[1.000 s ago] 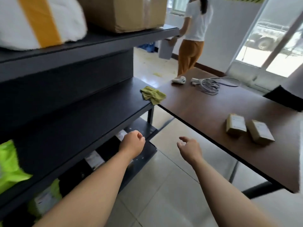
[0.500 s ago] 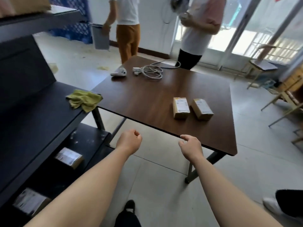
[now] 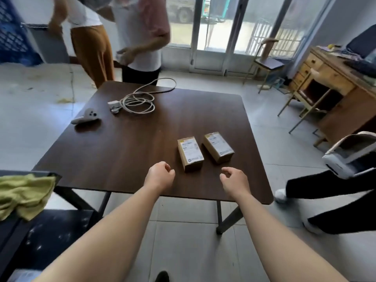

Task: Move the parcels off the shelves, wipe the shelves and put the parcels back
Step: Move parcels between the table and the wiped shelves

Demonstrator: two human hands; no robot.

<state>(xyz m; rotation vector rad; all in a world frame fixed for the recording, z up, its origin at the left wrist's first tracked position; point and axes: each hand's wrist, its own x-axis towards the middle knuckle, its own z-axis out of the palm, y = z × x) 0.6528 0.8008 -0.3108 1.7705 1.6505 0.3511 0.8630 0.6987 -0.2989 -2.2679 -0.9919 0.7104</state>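
Empty hands are hovering before two parcels on the table [image 3: 122,155].
Fisted left hand [image 3: 159,176] is sitting beside the left parcel [image 3: 190,153], loosely curled right hand [image 3: 234,180] just short of the right parcel [image 3: 218,147]; both boxes are seemingly pointing lengthwise away.

Both arms are stretched out over the table [image 3: 114,155].
Above its near edge the left hand [image 3: 160,177] is curled into a loose fist; the right hand [image 3: 234,180] is held with fingers loosely bent.
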